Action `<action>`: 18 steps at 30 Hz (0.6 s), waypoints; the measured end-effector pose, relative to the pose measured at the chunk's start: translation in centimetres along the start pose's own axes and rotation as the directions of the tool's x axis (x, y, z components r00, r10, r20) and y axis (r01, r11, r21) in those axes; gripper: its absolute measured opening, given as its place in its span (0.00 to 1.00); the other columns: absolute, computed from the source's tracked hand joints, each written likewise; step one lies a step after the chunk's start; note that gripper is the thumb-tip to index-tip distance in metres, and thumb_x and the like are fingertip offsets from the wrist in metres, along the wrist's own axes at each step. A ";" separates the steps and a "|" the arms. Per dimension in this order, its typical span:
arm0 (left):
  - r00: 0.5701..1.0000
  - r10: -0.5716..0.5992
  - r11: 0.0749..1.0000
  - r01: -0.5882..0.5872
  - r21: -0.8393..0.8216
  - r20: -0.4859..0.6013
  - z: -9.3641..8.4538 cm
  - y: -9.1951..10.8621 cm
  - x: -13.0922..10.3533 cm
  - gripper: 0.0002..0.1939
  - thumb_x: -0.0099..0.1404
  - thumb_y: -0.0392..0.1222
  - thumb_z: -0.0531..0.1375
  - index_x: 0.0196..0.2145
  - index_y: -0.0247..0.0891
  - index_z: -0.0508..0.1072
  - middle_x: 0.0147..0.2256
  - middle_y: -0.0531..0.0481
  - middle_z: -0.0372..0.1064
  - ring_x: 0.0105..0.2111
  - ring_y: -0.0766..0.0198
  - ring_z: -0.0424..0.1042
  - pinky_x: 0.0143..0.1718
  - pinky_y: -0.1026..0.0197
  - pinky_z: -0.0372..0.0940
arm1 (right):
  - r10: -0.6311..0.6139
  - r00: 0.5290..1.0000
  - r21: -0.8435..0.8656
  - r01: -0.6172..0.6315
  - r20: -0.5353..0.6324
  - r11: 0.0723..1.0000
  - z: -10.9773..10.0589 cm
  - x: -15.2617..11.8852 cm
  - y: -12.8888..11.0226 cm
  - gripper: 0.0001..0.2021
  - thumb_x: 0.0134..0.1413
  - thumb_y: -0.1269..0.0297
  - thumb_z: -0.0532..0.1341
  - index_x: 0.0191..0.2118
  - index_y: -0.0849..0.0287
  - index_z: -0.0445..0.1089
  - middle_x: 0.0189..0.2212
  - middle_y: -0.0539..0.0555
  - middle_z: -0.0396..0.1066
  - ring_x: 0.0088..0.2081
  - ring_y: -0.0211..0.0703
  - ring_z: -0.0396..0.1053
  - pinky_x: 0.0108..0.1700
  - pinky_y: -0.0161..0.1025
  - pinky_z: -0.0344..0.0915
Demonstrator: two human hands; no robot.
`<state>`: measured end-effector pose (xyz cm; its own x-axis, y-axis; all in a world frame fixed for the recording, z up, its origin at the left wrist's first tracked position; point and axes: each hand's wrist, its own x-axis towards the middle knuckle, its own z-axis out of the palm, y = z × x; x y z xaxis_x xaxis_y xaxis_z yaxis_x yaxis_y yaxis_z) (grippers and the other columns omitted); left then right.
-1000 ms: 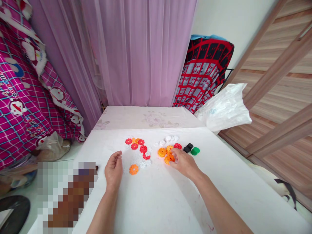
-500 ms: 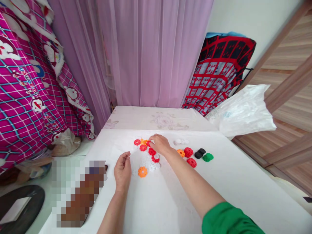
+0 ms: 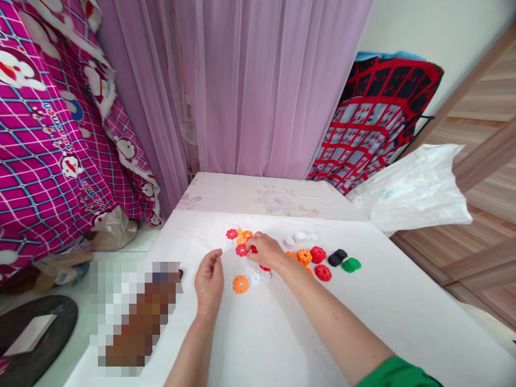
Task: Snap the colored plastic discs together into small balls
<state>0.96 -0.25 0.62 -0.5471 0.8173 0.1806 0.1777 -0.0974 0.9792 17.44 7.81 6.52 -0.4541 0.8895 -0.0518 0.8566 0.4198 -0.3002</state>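
Head view — a red flower-shaped disc (image 3: 241,250) lies just left of the right hand (image 3: 266,251), farther from the left hand (image 3: 209,276) — whether either grip is closed, I cannot tell.

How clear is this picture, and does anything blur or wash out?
In the head view, soft light casts a faint shadow beside the right forearm; white notched discs nearly wash into the white tabletop; a pixelated patch hides something lower left; edges look stretched.
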 end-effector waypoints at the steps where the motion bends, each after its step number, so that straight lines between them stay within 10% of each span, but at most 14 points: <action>1: 1.000 0.001 1.000 -0.001 0.005 0.002 0.0 0.0 0.0 0.13 0.59 0.46 0.55 0.39 0.40 0.73 0.40 0.47 0.74 0.41 0.60 0.72 0.48 0.56 0.65 | 0.000 1.000 -0.019 0.001 0.023 1.000 -0.2 0.0 0.0 0.06 0.49 0.64 0.61 0.34 0.52 0.75 0.40 0.50 0.69 0.43 0.39 0.67 0.42 0.32 0.58; 18: 1.000 -0.016 1.000 0.016 -0.016 0.005 0.0 -0.1 0.1 0.13 0.59 0.46 0.55 0.39 0.40 0.73 0.41 0.47 0.74 0.43 0.60 0.72 0.49 0.55 0.64 | 0.037 0.999 -0.194 -0.030 0.033 0.981 -1.0 2.0 -2.3 0.17 0.50 0.56 0.60 0.45 0.55 0.71 0.45 0.57 0.69 0.48 0.48 0.66 0.45 0.39 0.62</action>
<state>0.89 -0.20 0.56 -0.5457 0.8218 0.1641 0.1552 -0.0933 0.9835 14.79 8.80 8.03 -0.4297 0.8980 -0.0947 0.9011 0.4198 -0.1083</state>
